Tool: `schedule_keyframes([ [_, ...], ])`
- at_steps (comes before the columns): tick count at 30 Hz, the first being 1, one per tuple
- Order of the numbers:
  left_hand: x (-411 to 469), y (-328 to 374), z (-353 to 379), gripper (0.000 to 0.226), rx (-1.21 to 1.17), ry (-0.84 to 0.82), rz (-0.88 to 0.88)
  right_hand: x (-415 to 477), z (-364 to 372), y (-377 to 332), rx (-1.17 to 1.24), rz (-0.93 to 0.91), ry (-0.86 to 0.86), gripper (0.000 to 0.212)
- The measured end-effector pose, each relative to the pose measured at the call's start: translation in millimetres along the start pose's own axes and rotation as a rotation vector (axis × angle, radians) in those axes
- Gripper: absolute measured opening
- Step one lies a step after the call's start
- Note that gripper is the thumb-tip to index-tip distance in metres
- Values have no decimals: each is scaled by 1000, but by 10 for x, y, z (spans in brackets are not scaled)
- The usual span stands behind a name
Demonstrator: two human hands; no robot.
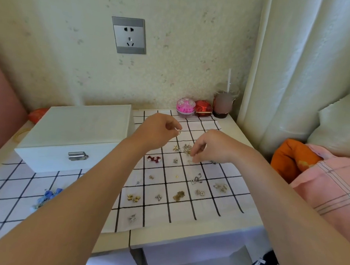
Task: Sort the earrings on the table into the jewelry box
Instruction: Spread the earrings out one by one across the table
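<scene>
On the small white table (pixel 233 135) against the wall, a grid-patterned cloth (pixel 206 214) carries many scattered earrings, and a white jewelry box (pixel 76 132) sits at the left rear with its lid closed and metal latch (pixel 77 155) facing the camera. Left hand (pixel 156 131) is raised over the cloth just right of the box, fingertips pinched together on a small gold ring-shaped earring (pixel 178 131). Right hand (pixel 211 147) is lowered to the cloth, fingers curled downward at a small cluster of stud earrings (pixel 182 148); whether they grip anything cannot be told, since the fingertips hide the contact point. Loose on the cloth: dark red pair (pixel 154 158), gold pair (pixel 133 197), brownish piece (pixel 179 196), silver heart-shaped pair (pixel 196 179), blue pair (pixel 47 195) near the left forearm. At the rear edge stand a pink round container (pixel 185 107), a red container (pixel 203 108) and a cup with a straw (pixel 222 106). Wall socket (pixel 128 35) is above the box.
</scene>
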State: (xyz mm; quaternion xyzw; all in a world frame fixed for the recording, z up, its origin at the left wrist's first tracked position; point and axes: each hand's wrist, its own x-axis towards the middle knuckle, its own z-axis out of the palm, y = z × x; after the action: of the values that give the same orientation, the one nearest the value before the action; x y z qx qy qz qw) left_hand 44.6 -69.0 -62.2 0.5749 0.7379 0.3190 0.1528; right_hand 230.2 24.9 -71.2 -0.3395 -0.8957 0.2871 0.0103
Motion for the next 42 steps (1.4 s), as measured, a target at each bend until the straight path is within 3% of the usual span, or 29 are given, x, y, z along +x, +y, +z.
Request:
schedule_keyframes([
  [8,75,-39,40,6,97,-45,-59,39,42,11,-50,17,-22,7],
  [15,144,-156,137,9,133,-77,-72,171,-160,272,16,108,366,7],
  [25,201,-346,228,13,204,-89,-150,420,-3,349,-31,174,265,10],
  [33,207,-398,224,11,280,-67,-195,339,-114,144,-41,14,152,15],
  [36,217,-392,216,12,279,-70,-203,306,-85,77,-136,44,54,18],
  [42,214,-396,208,15,280,-72,-199,310,-33,64,-179,62,48,11],
])
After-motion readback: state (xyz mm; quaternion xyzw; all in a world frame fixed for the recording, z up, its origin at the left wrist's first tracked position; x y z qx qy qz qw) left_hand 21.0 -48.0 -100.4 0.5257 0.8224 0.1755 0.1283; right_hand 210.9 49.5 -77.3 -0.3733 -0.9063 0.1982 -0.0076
